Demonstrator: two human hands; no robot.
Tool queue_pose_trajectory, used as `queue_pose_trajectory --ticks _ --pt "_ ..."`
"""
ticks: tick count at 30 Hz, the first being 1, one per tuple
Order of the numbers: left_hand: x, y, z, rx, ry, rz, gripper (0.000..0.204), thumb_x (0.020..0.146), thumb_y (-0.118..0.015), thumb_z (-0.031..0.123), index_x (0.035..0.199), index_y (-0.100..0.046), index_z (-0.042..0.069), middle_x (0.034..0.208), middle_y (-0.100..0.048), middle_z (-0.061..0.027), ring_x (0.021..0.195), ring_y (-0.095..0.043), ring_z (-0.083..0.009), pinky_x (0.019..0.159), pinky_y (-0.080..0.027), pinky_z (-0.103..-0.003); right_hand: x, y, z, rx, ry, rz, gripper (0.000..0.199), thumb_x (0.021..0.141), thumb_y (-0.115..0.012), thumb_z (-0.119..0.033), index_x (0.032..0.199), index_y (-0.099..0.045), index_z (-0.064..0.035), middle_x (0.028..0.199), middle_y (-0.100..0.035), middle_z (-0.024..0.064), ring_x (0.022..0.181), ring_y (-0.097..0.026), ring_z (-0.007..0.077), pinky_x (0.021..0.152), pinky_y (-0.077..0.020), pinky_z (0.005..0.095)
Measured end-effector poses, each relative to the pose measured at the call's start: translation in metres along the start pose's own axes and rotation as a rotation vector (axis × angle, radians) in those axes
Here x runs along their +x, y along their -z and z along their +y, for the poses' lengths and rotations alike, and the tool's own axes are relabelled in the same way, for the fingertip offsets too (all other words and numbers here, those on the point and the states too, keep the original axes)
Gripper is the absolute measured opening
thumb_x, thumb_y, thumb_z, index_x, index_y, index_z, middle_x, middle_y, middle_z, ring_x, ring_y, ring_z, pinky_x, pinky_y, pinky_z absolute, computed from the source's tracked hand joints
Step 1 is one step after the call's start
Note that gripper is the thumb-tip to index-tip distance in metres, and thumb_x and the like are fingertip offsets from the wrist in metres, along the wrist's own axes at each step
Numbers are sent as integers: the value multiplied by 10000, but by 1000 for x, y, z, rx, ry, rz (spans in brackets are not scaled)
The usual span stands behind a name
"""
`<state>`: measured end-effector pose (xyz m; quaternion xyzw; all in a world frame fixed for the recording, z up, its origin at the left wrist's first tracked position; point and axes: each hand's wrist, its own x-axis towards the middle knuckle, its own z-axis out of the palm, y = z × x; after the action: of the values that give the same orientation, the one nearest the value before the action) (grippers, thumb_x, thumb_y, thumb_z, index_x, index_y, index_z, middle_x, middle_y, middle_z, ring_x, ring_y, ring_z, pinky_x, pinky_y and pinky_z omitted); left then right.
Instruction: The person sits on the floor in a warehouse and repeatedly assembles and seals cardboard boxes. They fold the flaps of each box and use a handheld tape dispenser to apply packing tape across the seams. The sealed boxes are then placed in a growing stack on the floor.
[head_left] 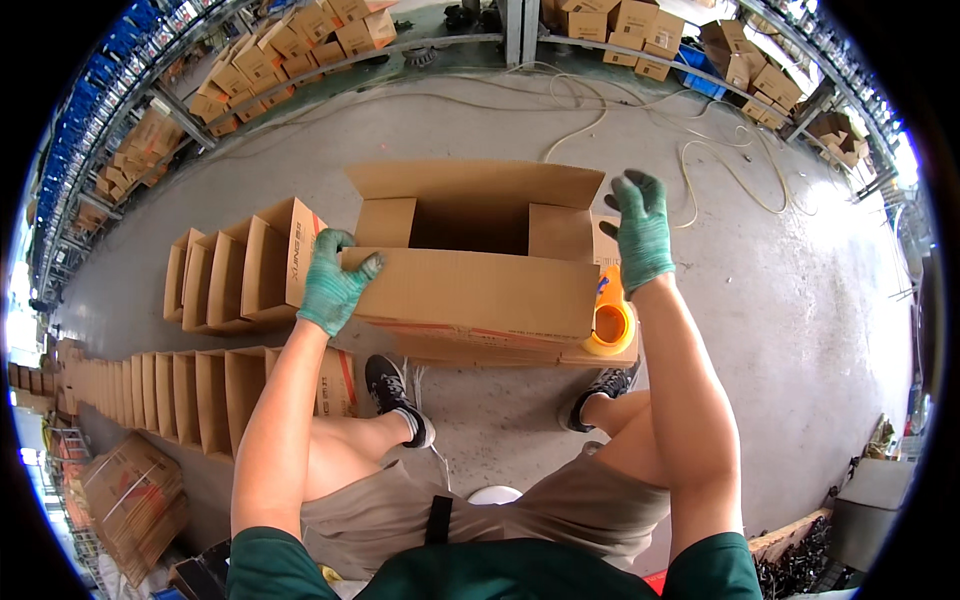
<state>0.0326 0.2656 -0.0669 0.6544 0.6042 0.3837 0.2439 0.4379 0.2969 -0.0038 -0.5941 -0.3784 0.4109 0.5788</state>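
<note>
- open cardboard box [470, 270] sits on the concrete floor [800, 300], just ahead of the person's shoes, top flaps standing out on all sides.
- left hand [333, 280], in a green knit glove, grasps the left end of the near flap, fingers wrapped over its edge.
- right hand [640, 230], same glove, is released: fingers spread, hovering above the box's right corner, touching nothing that shows.
- step in hand, as judged: folding the top flaps shut, near flap first.
- next move likely calls for pressing the short side flaps in, then bringing the long flaps together flat and square.
- tape roll [611, 322], yellow-orange and translucent, lies at the box's near right corner, just below the right hand.
- box is plain brown corrugated board, matte, crisp creases; inside looks dark, contents cannot be told.
- row of boxes [240, 270] stands upright to the left on the floor; a longer line [180, 395] runs nearer the left leg.
- pale hose [700, 150] loops over the far floor; racks of cartons [280, 50] along the back.
</note>
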Motion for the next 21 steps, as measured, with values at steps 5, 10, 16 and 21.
queue_pose_trajectory --ticks 5,10,16,21 --pt "2 -13 12 -119 -81 37 946 774 -891 268 1528 -351 79 1417 -511 -139 1286 -497 -239 1077 -447 -371 -3 8 1 47 -104 -350 404 911 -700 -155 1300 -595 -123 1526 -437 134 1272 -539 268 1015 -460 349" --pt "-6 -12 38 -274 -52 -20 842 862 -816 213 1562 -354 149 1521 -467 -126 1391 -441 -241 1155 -401 -383 -37 19 29 -483 125 -484 335 921 -675 -136 1255 -661 -107 1681 -199 172 1447 -418 287 1121 -381 350" --pt "1 -3 14 -239 -26 -30 352 1010 -627 122 1362 -631 109 1506 -516 -56 1341 -493 -152 1124 -400 -287 -38 7 39 -158 128 -392 352 927 -681 -170 1270 -641 -102 1663 -227 176 1501 -322 326 1163 -347 386" --pt "3 -10 13 -242 10 -25 344 1032 -560 57 1354 -646 142 1487 -531 -49 1288 -519 -133 1095 -395 -260 -30 -1 40 -521 313 -361 435 919 -706 -161 1338 -600 -112 1654 -192 205 1502 -296 374 1186 -345 415"
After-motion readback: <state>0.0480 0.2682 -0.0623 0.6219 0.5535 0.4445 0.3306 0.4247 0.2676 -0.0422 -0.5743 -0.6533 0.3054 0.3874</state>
